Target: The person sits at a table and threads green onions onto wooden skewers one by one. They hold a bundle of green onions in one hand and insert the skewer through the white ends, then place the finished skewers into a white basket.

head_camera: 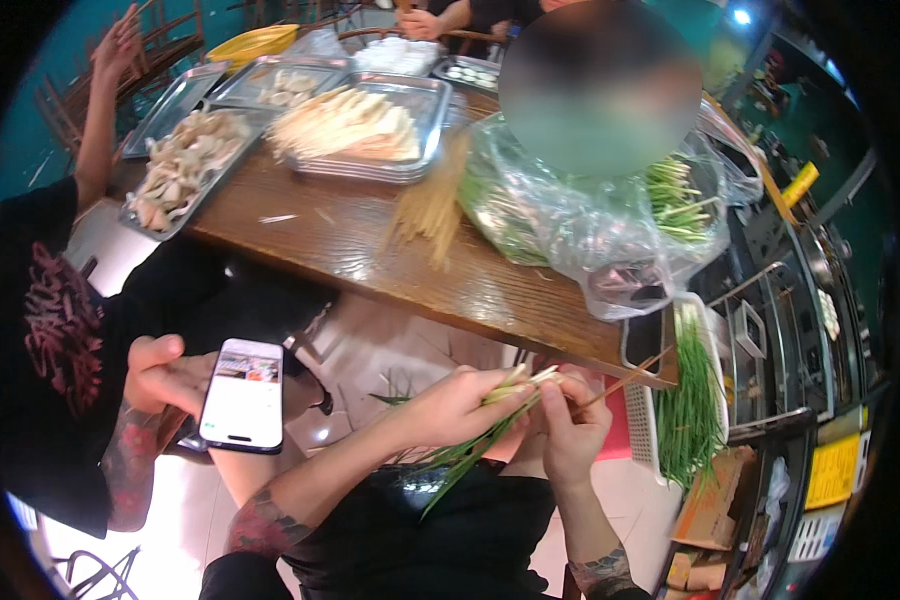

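Note:
My left hand (469, 405) is closed around a small bunch of garlic chives (461, 461), their pale ends up and green leaves hanging over my lap. Close beside it, my right hand (577, 420) holds a thin wooden skewer (626, 382) and touches the pale stem ends with its fingertips. Whether a stem is pierced is too small to tell. More chives (690, 405) lie in a white plastic basket (640, 427) to the right. A loose pile of wooden skewers (427, 214) rests on the wooden table (345, 255), left of clear plastic bags of green vegetables (592, 232).
Metal trays hold enoki mushrooms (352, 127) and oyster mushrooms (187, 165). A dark phone (645, 341) lies at the table's right corner. At left, a person in black holds a lit phone (241, 397) near my left forearm. Other people are across the table; shelves stand right.

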`<action>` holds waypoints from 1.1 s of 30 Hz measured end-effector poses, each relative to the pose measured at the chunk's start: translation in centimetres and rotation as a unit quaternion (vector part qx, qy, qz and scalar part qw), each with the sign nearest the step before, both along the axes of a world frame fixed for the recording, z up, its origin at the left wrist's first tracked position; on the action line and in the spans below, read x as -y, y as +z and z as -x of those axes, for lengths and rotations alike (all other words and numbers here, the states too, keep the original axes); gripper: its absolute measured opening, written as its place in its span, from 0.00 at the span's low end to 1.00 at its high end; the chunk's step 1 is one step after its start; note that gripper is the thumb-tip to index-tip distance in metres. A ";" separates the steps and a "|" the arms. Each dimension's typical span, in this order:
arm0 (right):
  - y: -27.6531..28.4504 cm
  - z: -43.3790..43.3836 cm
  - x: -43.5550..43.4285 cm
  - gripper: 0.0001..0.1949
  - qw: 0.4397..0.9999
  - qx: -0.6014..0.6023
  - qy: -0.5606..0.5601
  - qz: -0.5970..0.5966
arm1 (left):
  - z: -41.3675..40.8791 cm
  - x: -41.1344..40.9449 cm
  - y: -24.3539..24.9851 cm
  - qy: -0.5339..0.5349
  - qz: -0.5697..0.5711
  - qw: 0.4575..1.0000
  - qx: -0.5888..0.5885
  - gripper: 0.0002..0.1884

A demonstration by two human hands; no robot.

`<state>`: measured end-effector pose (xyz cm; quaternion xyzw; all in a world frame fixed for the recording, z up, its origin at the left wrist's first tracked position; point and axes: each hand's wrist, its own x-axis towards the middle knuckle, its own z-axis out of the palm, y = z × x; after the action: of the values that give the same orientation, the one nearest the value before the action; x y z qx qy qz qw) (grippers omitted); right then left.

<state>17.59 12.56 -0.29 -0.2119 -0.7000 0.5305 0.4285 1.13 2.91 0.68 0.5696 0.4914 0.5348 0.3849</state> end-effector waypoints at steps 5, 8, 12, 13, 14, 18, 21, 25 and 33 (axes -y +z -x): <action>0.8 -0.2 0.4 0.03 0.999 0.005 -0.012 0.036 | -0.3 -0.4 -0.2 -0.011 0.014 1.000 0.006 0.15; 1.1 0.1 0.9 0.03 0.996 -0.014 -0.012 0.085 | -0.3 -0.1 0.2 -0.018 0.036 0.999 0.020 0.15; 0.2 -0.4 0.7 0.03 0.994 0.024 -0.031 0.098 | -0.3 0.0 0.1 -0.004 0.041 0.999 -0.002 0.14; 0.3 -0.5 0.6 0.03 0.996 0.029 -0.040 0.073 | -0.5 -0.1 0.0 0.007 0.029 0.999 -0.016 0.14; 0.3 -0.5 0.6 0.03 0.996 0.023 -0.043 0.072 | -0.6 -0.1 0.1 0.016 0.017 1.000 -0.019 0.14; -0.1 -0.1 0.6 0.04 0.994 -0.006 -0.047 0.096 | -0.8 -0.3 -0.9 0.024 -0.003 0.999 -0.039 0.14; 0.3 -0.1 0.5 0.05 0.995 0.019 -0.027 0.095 | -0.7 -0.2 -0.6 0.022 0.011 0.999 -0.028 0.14; 1.1 -0.1 0.7 0.05 0.984 0.005 0.020 0.177 | -0.5 0.1 -0.4 -0.005 0.018 1.000 -0.012 0.14; 0.8 -0.6 0.1 0.05 0.996 0.030 0.014 0.084 | -0.8 -0.1 -0.7 -0.012 0.005 1.000 -0.019 0.15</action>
<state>18.22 12.41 0.55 -0.2536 -0.6683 0.5867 0.3805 1.89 2.97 -0.01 0.5838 0.4941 0.5168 0.3847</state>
